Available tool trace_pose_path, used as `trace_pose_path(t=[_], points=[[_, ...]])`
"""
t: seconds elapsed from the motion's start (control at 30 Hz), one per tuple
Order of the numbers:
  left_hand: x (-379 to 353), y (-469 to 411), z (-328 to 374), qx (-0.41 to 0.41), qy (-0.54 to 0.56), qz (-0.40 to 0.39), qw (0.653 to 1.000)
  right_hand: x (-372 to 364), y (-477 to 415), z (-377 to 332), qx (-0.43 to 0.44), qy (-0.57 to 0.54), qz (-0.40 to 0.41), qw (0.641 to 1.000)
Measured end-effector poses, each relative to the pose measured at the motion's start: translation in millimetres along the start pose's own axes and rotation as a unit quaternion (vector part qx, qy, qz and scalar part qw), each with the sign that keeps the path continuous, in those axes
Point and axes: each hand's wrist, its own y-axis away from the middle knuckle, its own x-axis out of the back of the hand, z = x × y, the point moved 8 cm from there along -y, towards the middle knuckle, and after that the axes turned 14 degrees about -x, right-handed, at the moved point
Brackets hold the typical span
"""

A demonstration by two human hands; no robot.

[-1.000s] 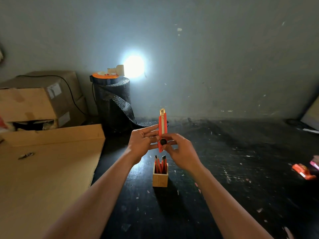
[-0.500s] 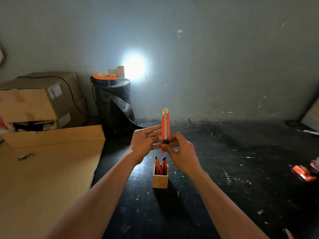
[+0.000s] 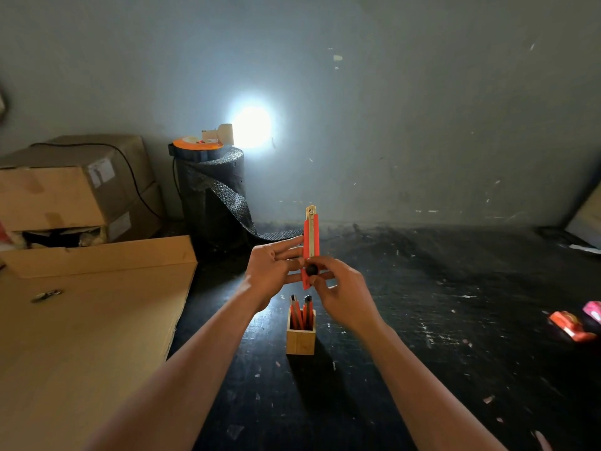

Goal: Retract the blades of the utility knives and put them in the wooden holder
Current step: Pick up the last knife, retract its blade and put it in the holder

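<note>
I hold an orange utility knife [image 3: 310, 236] upright in the air, tip up, above the wooden holder [image 3: 300, 340]. My left hand [image 3: 273, 271] supports its lower body from the left with fingers stretched out. My right hand [image 3: 340, 292] pinches the bottom end, thumb at the black round knob. A short metal tip shows at the knife's top. The small square holder stands on the black table and has two orange knives [image 3: 301, 312] standing in it.
A large cardboard sheet [image 3: 81, 336] covers the table's left side, with cardboard boxes [image 3: 65, 190] behind it. A black bubble-wrap roll [image 3: 211, 196] stands at the back. An orange tape dispenser [image 3: 570, 327] lies at the far right. A bright light shines on the wall.
The knife has shifted slightly right and stands a little more upright. My right thumb stays on the black knob. The hands have barely moved.
</note>
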Motion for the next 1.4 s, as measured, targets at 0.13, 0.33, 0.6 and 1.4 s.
trace_pose_path(t=[0.13,0.33,0.6,1.4], points=[[0.9,0.3,1.5,-0.007,-0.008,0.002,1.0,0.7,-2.1,2.2,-0.017,-0.011,0.004,1.0],[2.0,4.3,-2.6,-0.003,0.0,-0.006,1.0,1.5,1.1,2.2,-0.031,-0.034,0.046,0.998],[17.3,9.4,-8.1,-0.002,0.009,-0.015,1.0,-14.9,8.6,-2.3,-0.026,-0.04,0.028,0.998],[49.8,3.4,-157.7,0.099,-0.244,-0.021,0.964,-57.6,-69.3,88.4,-0.141,-0.096,-0.027,0.985]])
